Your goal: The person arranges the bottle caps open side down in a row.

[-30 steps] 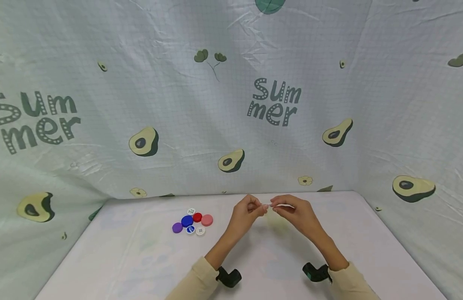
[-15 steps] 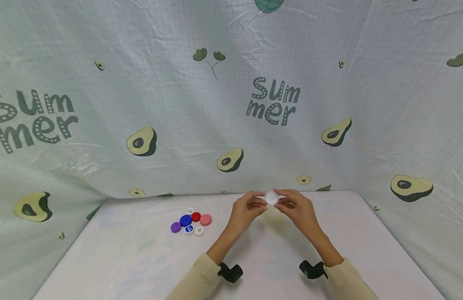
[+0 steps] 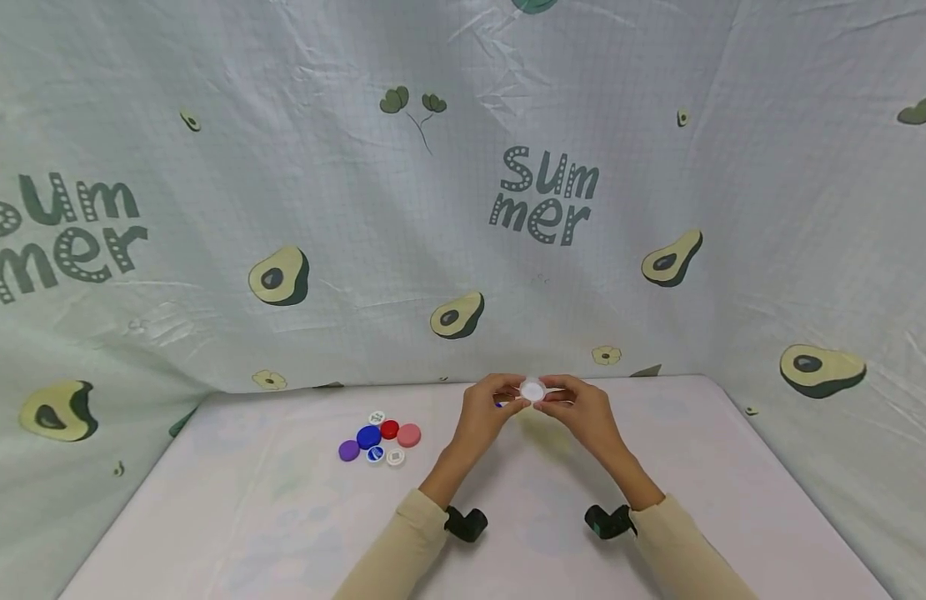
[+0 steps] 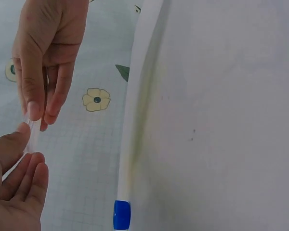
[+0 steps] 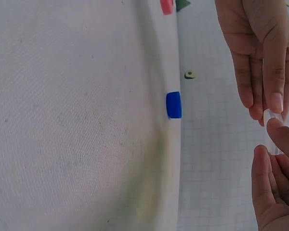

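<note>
A round, whitish, see-through cap (image 3: 533, 390) is held up above the back of the table, its round face towards the head view. My left hand (image 3: 479, 417) pinches its left edge between thumb and fingers. On the opposite edge, my right hand (image 3: 588, 417) grips it the same way. Both wrist views show the cap (image 4: 32, 135) edge-on between the fingertips. A small blue cap (image 5: 174, 105) sits on the table near the back edge; in the head view only a sliver of this blue cap (image 3: 499, 405) shows past my left hand.
Left of my hands lies a loose group of bottle caps: purple (image 3: 348, 451), blue (image 3: 368, 437), red (image 3: 389, 429), pink (image 3: 408, 435) and several whitish ones, one with blue (image 3: 376, 454). A printed cloth backdrop (image 3: 357, 325) rises behind the white table (image 3: 245, 517).
Between both hands, the clear cap has turned from edge-on to face the head view. The hands have risen slightly and shifted a little left, and the blue sliver has come into sight.
</note>
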`<state>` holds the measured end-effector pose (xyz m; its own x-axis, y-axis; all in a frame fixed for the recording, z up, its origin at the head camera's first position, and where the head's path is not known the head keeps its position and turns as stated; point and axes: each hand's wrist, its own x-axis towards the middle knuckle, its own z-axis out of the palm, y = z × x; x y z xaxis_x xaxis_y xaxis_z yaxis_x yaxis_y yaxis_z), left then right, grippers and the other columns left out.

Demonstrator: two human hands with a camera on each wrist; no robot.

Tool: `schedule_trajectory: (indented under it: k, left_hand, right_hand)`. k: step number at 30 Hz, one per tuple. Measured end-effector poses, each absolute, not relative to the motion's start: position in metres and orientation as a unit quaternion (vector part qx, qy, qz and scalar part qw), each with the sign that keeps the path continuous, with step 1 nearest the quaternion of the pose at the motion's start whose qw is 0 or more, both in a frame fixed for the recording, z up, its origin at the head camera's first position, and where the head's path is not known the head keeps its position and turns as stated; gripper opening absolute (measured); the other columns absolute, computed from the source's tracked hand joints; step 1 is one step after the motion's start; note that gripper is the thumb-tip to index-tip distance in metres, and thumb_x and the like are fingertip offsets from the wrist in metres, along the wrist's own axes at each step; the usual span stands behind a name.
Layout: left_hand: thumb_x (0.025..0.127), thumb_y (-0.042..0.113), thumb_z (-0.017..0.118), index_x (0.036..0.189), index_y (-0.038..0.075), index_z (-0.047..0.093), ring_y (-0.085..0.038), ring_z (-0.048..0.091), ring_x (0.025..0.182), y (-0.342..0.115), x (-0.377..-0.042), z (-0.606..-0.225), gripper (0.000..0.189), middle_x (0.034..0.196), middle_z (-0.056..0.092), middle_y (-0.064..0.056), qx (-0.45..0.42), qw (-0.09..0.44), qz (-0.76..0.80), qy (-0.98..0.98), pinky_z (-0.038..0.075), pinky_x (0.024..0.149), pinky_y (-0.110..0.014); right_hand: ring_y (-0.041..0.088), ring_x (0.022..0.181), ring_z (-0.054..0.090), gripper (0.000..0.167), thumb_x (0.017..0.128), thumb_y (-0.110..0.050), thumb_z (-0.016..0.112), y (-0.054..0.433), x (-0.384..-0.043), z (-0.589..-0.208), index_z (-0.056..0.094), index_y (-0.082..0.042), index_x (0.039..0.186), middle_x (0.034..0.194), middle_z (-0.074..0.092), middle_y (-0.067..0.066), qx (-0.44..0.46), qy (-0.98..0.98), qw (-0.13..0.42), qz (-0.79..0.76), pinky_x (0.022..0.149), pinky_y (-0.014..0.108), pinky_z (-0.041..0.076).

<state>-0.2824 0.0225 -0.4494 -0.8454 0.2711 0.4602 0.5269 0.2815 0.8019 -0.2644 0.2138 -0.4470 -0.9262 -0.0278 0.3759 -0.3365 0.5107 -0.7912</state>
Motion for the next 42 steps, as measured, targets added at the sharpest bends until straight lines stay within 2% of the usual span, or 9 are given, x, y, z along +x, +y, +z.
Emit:
schedule_trajectory:
  k: [6,13,19,26,34,42]
  left_hand:
    - [0.088,0.008,0.078,0.118,0.001,0.071,-0.021,0.071,0.096,0.021,-0.292,-0.453,0.032,0.106,0.073,-0.01,-0.248,0.104,-0.535,-0.801,0.058,0.086,-0.026]
    - [0.088,0.007,0.077,0.115,-0.001,0.072,-0.024,0.073,0.096,0.016,-0.304,-0.453,0.028,0.106,0.075,-0.014,-0.244,0.086,-0.533,-0.806,0.059,0.084,-0.027]
    - [0.089,0.009,0.078,0.113,-0.001,0.073,-0.025,0.074,0.097,0.011,-0.315,-0.455,0.027,0.107,0.076,-0.014,-0.238,0.061,-0.529,-0.812,0.06,0.084,-0.03]
    - [0.086,0.011,0.082,0.108,-0.002,0.075,-0.025,0.074,0.097,0.006,-0.324,-0.459,0.026,0.103,0.076,-0.014,-0.224,0.036,-0.508,-0.831,0.061,0.081,-0.031]
    - [0.087,0.008,0.081,0.108,-0.004,0.074,-0.026,0.074,0.097,0.01,-0.332,-0.459,0.025,0.102,0.076,-0.016,-0.214,0.015,-0.516,-0.829,0.061,0.08,-0.03]
    - [0.086,0.004,0.08,0.107,-0.005,0.073,-0.026,0.074,0.094,0.014,-0.336,-0.461,0.024,0.1,0.076,-0.017,-0.213,0.002,-0.516,-0.83,0.061,0.079,-0.03]
  right_hand:
    - [0.026,0.094,0.075,0.04,0.084,-0.01,0.084,0.214,-0.275,-0.451,0.071,-0.001,0.121,0.107,0.076,0.015,0.105,-0.865,0.145,0.468,0.075,0.029,0.061]
    - [0.028,0.094,0.075,0.039,0.086,-0.014,0.083,0.212,-0.285,-0.452,0.072,0.0,0.12,0.112,0.074,0.017,0.129,-0.87,0.141,0.455,0.077,0.034,0.062]
    - [0.028,0.095,0.075,0.037,0.085,-0.017,0.084,0.209,-0.296,-0.454,0.073,0.0,0.116,0.108,0.075,0.016,0.124,-0.874,0.131,0.451,0.078,0.035,0.062]
    - [0.028,0.1,0.074,0.038,0.085,-0.019,0.084,0.208,-0.304,-0.458,0.074,0.0,0.117,0.108,0.076,0.014,0.102,-0.884,0.084,0.449,0.08,0.036,0.061]
    - [0.028,0.102,0.073,0.04,0.086,-0.022,0.084,0.208,-0.31,-0.459,0.074,-0.001,0.119,0.109,0.076,0.014,0.091,-0.89,0.077,0.44,0.084,0.04,0.06]
    - [0.03,0.102,0.073,0.038,0.087,-0.017,0.082,0.208,-0.314,-0.462,0.073,0.001,0.119,0.109,0.075,0.016,0.087,-0.889,0.074,0.444,0.083,0.039,0.061]
